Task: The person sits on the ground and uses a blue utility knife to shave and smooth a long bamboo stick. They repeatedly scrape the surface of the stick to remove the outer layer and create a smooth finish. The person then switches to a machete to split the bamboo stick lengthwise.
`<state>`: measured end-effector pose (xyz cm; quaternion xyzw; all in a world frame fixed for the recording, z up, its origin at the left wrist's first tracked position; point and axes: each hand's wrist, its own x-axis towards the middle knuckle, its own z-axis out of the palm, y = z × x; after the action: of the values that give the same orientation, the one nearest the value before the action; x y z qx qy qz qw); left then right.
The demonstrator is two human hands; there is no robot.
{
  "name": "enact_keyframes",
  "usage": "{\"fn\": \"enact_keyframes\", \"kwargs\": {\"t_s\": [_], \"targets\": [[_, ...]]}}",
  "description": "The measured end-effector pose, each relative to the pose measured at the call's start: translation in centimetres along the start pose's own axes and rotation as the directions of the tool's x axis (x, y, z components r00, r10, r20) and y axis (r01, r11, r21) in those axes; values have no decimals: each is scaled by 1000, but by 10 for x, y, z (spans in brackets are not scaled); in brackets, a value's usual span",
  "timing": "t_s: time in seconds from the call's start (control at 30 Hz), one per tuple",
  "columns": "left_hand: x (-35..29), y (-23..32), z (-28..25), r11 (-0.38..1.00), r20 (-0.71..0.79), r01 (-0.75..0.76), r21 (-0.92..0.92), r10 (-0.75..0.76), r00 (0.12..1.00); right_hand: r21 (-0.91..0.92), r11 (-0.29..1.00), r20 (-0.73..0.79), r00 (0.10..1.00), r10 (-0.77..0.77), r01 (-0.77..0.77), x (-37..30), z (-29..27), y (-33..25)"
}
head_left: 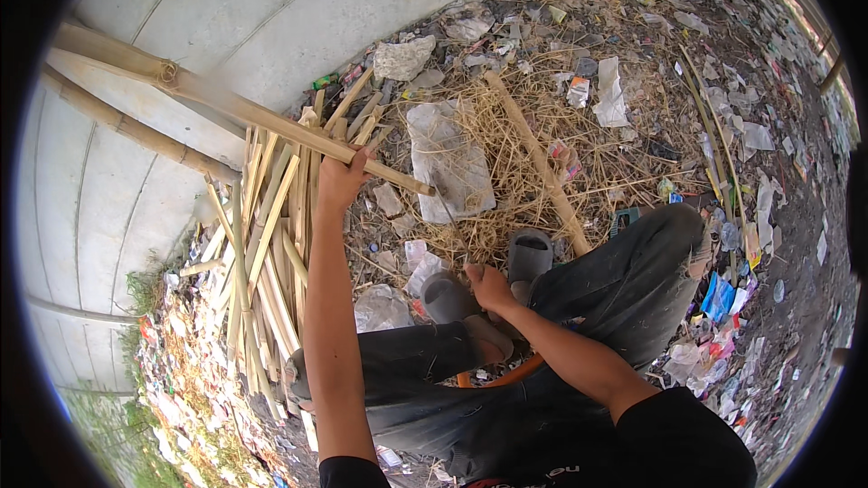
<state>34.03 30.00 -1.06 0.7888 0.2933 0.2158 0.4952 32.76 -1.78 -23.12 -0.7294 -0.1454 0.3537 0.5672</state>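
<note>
My left hand (342, 183) is closed round a long split bamboo pole (271, 121). The pole slants from the upper left down to its cut end near a pale stone slab (443, 149). Low in the middle, between my knees, my right hand (491, 289) is closed on the handle of a knife (454, 224). Its thin dark blade points up and left toward the pole's end; whether the two touch, I cannot tell. The handle is mostly hidden in my fist. Fibrous shavings (497, 140) lie around the slab.
A heap of split bamboo strips (271, 235) leans beside my left arm. Beyond the slab, a round bamboo pole (540, 167) lies on the shavings. My grey sandals (531, 255) are close to the knife. Litter (719, 298) covers the ground; a grey wall (298, 18) rises behind.
</note>
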Motion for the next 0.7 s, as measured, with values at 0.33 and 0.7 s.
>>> {"fn": "enact_keyframes", "kwargs": {"t_s": [0.33, 0.7], "targets": [[-29, -1, -14, 995, -43, -98, -31, 97, 994, 397, 830, 223, 918, 328, -393, -7, -34, -96], [-6, 4, -9, 922, 93, -280, 266, 265, 960, 306, 938, -76, 987, -145, 161, -34, -25, -128]]}}
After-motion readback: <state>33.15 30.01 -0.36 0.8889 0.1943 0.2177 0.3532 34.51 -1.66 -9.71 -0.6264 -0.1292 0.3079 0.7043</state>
